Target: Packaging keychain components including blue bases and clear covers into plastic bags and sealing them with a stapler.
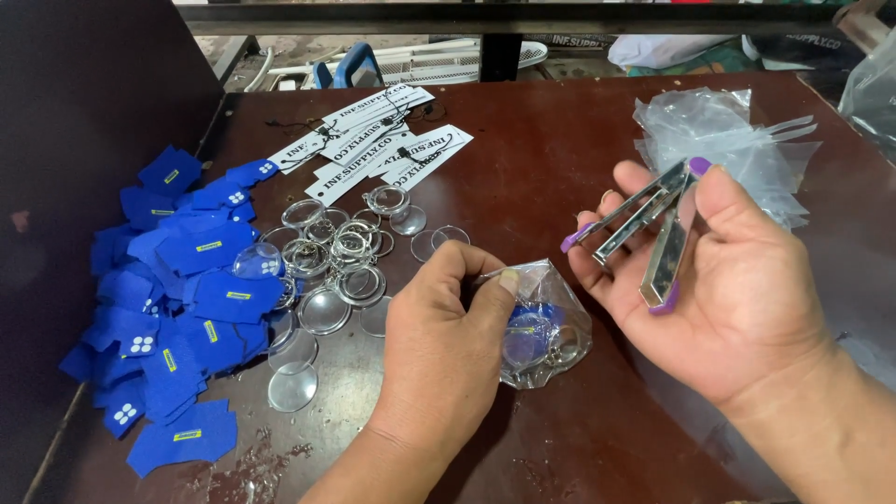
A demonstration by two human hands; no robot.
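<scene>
My left hand [446, 341] pinches the top of a small clear plastic bag [546, 322] that holds a blue-insert keychain, resting on the dark brown table [560, 168]. My right hand [728, 280] is raised palm up beside it and grips a metal stapler [653, 229] with purple ends, swung open into its separate arms. The stapler sits a little to the right of the bag and above it, apart from it.
A heap of blue jersey-shaped cutouts [177, 299] covers the left side. Clear round keychain shells and rings [327, 266] lie in the middle. White paper tags with black strings [373, 140] lie at the back. A stack of empty clear bags [728, 140] sits at the right rear.
</scene>
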